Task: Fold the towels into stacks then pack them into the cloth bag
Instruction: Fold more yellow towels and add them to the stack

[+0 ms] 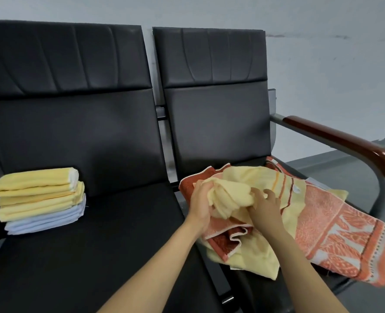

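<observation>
**Limp yellow towel bunched up, corners yet to be found**

The pale yellow towel (232,195) lies on top of the loose heap on the right seat (209,136), crumpled into a thick wad. The left hand (201,199) grips that wad from its left side, fingers curled around the cloth. The right hand (266,206) is at the wad's other side with its fingers half curled and spread. I cannot tell whether it is pinching the cloth or only touching it.

The towel looks like light terry: soft, floppy, not slippery and not fragile. It should sag wherever it is unsupported and will not hold a shape until it is laid flat. A grip on the bunched middle probably only drags it about, so the better hold is 2 adjacent corners or one hemmed edge, pinched and shaken out. More pale yellow cloth spreads below the wad toward the seat's front edge. Whether that is the same towel is unclear, so a pull may bring other pieces along.

Under it lie a rust-red towel (189,179) and a large orange patterned towel (336,224), which hangs over the seat's front right. These look heavier and could slide off.

On the left seat (96,256), well apart, stands the stack of folded towels (40,199), yellow ones above pale blue-white ones. A wooden armrest (345,141) borders the right seat. No cloth bag is in view.
</observation>
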The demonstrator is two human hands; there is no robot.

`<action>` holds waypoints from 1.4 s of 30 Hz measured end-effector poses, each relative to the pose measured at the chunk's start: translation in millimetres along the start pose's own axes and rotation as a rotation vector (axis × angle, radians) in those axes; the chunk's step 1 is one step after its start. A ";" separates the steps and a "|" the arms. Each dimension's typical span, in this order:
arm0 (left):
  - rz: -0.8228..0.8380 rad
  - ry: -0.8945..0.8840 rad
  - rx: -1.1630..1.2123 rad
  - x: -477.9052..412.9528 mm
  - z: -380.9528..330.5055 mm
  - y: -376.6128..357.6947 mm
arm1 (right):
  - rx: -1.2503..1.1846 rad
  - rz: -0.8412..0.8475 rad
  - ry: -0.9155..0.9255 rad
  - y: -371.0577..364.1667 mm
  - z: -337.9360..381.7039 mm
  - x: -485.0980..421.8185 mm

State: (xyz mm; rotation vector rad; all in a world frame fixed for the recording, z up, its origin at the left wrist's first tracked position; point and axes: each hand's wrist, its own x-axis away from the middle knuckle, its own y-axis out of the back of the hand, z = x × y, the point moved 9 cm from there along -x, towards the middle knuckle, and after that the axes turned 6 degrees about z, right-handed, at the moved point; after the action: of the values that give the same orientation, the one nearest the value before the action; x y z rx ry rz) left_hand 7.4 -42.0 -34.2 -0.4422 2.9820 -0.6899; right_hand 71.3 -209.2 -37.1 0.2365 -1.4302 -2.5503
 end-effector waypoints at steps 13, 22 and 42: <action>0.343 0.206 -0.218 33.2 3.5 -18.0 | -0.919 0.242 0.432 45.3 89.7 42.9; 0.187 0.085 0.110 34.9 -46.0 6.5 | -0.055 0.170 0.358 13.0 84.0 29.6; -0.013 0.128 -0.191 141.6 -133.8 147.6 | -1.529 0.676 0.043 -93.1 235.8 80.0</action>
State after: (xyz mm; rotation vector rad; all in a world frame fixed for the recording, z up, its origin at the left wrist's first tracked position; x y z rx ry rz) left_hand -182.2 100.8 24.0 -0.4439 3.1842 -0.4516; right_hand -71.9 11.2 2.1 -0.3694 0.6084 -2.2234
